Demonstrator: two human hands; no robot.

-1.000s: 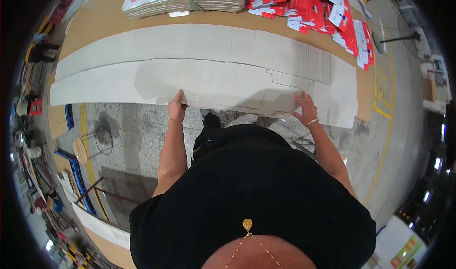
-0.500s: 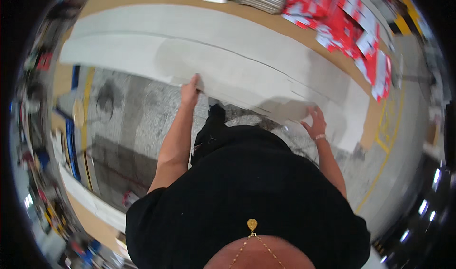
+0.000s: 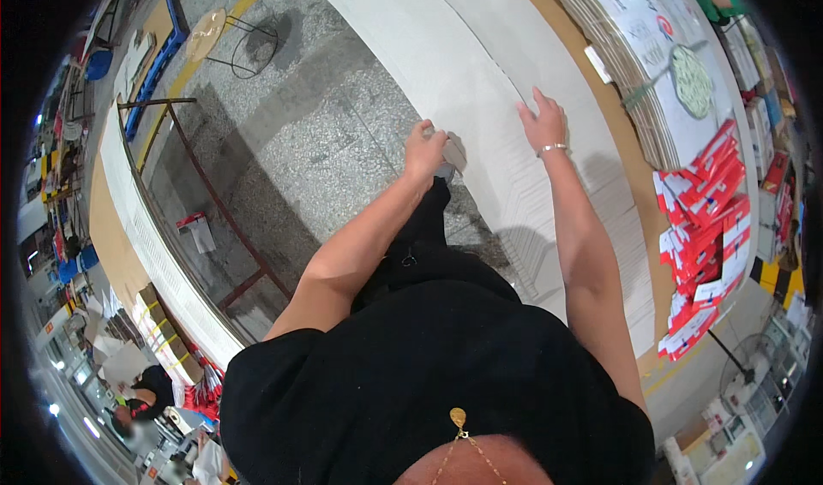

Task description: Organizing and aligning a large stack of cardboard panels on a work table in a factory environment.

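The white cardboard (image 3: pixel 446 65) lies flat along the worktop (image 3: pixel 557 22), its long side following the near edge and a dark seam running lengthwise through it. At the near edge the left hand (image 3: pixel 424 152) has its fingers curled loosely by the cardboard's rim; the view from above does not show whether they pinch it, nor what the small greyish patch beside them is. The right hand (image 3: pixel 546 127) is over the cardboard close to the seam, fingers well spread, thumb apart, with nothing visible in its grasp; whether the palm presses down cannot be told. Such long, thin board probably buckles easily, so light, even pressure from a flattened right hand on both sides of the seam would suit it, while the left fingers support the rim without digging in, keeping it parallel to the near edge. The far side seems best left undisturbed: a tied bundle of white printed boards (image 3: pixel 639 99) stands along the far edge with a pale green coil of cord (image 3: pixel 690 82) on top, and red-and-white cards (image 3: pixel 703 236) spread loosely toward the right-hand far corner, where a stray forearm could knock them. Beyond the near edge are speckled floor (image 3: pixel 334 99), a round-topped stool (image 3: pixel 206 33) and a second white-covered table (image 3: pixel 163 254).
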